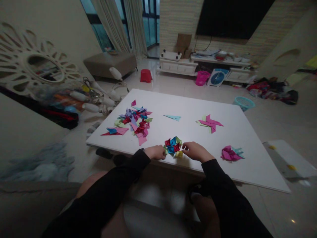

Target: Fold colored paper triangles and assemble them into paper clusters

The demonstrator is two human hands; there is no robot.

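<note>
Worked at one white tabletop [156,102]. Curled the left hand [155,152] against the origami cluster [170,149] near the front edge, unable to tell whether gripping; held the right hand [194,151] loosely open beside it. Probably needed light, fold-sparing nudges. Counted one paper heap [133,121], one pink-green star [210,123], one pink-teal flower [231,154], one pale-blue paper [174,117], roughly seven cluster pieces [176,147].

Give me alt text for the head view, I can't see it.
A person's left hand and right hand flank a small multicolored paper cluster by the near edge of the white table. A larger paper pile lies to the left; a pink star shape and a magenta bundle lie to the right.
</note>
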